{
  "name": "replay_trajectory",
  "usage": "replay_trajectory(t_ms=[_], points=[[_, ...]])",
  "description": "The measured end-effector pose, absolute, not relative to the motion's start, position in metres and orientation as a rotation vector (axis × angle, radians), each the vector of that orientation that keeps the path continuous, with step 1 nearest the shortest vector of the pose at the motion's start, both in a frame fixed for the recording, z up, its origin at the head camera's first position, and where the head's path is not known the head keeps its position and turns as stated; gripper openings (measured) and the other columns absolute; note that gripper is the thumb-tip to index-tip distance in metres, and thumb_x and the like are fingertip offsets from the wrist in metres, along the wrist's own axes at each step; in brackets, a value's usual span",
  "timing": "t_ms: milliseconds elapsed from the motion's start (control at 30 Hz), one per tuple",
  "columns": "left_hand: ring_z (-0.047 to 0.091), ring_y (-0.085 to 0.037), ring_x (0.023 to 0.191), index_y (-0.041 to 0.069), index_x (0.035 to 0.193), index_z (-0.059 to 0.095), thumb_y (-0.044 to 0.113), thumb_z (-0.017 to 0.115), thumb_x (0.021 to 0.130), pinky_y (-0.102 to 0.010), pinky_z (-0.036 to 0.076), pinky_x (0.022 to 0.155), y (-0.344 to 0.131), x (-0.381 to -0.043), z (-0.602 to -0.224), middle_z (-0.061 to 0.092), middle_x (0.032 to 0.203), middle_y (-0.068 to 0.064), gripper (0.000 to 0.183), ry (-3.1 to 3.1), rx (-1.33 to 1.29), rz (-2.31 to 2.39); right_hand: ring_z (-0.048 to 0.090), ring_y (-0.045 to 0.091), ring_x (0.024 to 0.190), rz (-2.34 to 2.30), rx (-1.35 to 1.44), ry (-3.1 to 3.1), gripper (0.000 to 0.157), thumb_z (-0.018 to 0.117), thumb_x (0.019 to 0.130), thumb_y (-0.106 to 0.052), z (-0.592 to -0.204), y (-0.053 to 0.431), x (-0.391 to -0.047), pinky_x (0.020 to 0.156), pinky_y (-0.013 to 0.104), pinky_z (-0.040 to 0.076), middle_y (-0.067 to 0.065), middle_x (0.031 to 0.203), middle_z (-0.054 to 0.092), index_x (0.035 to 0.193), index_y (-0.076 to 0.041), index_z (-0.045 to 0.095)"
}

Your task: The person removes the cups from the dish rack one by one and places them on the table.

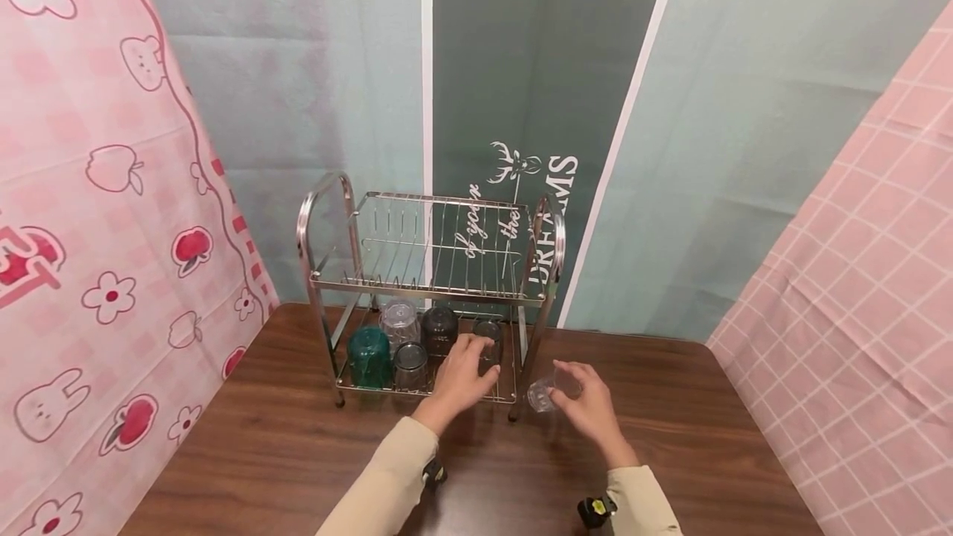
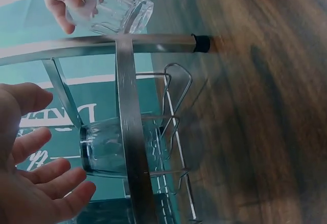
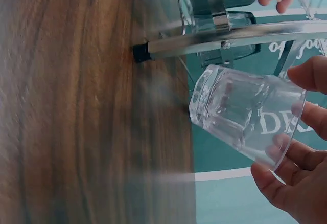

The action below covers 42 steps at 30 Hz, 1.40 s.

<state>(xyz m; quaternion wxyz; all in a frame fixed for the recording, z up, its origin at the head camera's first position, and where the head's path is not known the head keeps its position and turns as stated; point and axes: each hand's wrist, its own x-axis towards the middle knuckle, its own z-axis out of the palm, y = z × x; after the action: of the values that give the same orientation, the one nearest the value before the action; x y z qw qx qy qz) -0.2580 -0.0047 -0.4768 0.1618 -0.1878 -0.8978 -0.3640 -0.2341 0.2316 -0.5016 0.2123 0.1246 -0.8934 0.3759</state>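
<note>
Right fingers (image 3: 271,185) pinch the clear tumbler (image 3: 240,114) near its rim, beside the wire dish rack (image 1: 432,294); left fingers (image 2: 67,184) are apart, empty. Probably light, stiff, slippery; its sides should grip best.

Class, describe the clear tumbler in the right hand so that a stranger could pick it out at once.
Find the two-tier metal rack on the brown table. Just beyond its right end is the person's right hand, gripping a clear, colourless tumbler. Unlike the cups in the rack, this one is outside it, held tilted.
</note>
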Motion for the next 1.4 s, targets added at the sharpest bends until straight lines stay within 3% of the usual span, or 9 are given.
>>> replay_trajectory(t_ms=[367, 867, 1400], points=[[0.053, -0.031, 0.098, 0.008, 0.113, 0.062, 0.022, 0.069, 0.081, -0.043, 0.047, 0.073, -0.004, -0.277, -0.469, 0.05, 0.113, -0.016, 0.035, -2.612, -0.553, -0.822, 0.05, 0.041, 0.104, 0.868, 0.425, -2.637, 0.044, 0.072, 0.07, -0.008, -0.493, 0.227, -0.26, 0.085, 0.054, 0.04, 0.02, 0.109, 0.056, 0.112, -0.001, 0.066], [0.056, -0.032, 0.09, 0.003, 0.113, 0.061, 0.02, 0.071, 0.078, -0.042, 0.049, 0.066, 0.001, -0.298, -0.475, 0.052, 0.109, -0.018, 0.041, -2.583, -0.523, -0.818, 0.049, 0.04, 0.104, 0.716, 0.386, -2.745, 0.045, 0.072, 0.07, -0.009, -0.491, 0.226, -0.286, 0.084, 0.049, 0.043, 0.022, 0.112, 0.056, 0.113, 0.0, 0.065], [0.049, -0.035, 0.11, 0.008, 0.125, 0.057, 0.023, 0.067, 0.082, -0.043, 0.048, 0.076, 0.016, -0.312, -0.473, 0.043, 0.127, -0.02, 0.046, -2.732, -0.491, -0.797, 0.048, 0.041, 0.104, 0.671, 0.322, -2.788, 0.044, 0.071, 0.07, -0.01, -0.503, 0.231, -0.301, 0.081, 0.05, 0.045, 0.023, 0.114, 0.055, 0.113, 0.0, 0.066]])
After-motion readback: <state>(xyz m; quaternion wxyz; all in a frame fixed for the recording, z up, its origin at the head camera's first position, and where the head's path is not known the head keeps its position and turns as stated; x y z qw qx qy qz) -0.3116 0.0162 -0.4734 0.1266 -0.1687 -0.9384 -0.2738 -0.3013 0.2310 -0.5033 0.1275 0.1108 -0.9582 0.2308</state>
